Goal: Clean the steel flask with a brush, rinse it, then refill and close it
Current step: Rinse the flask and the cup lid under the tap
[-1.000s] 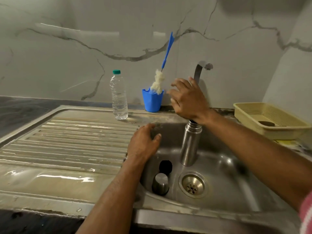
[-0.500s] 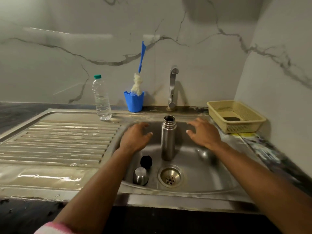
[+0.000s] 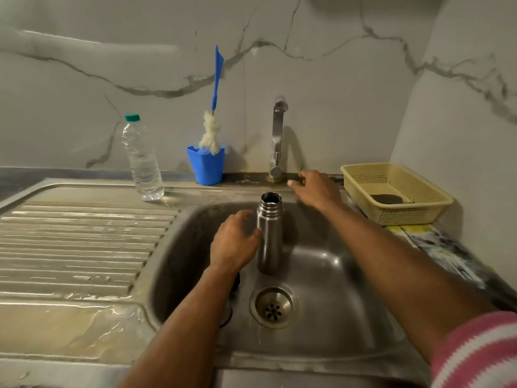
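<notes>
Steel flask (image 3: 269, 236) stood upright, uncapped, in sink (image 3: 330, 289) just behind drain (image 3: 274, 306). Left hand (image 3: 234, 242) beside flask w/ thumb at its side, grip spread, nothing held. Right hand (image 3: 316, 189) over sink's back rim near tap (image 3: 277, 138), fingers loose. Brush (image 3: 212, 119) seen in blue cup (image 3: 206, 166).

- Left hand (image 3: 233, 243): bare, with a bare forearm behind it.
- Right hand (image 3: 317, 189): bare; pink-and-white striped sleeve (image 3: 481, 357) far up that arm.

No text, label, brand or number is readable on anything here.
</notes>
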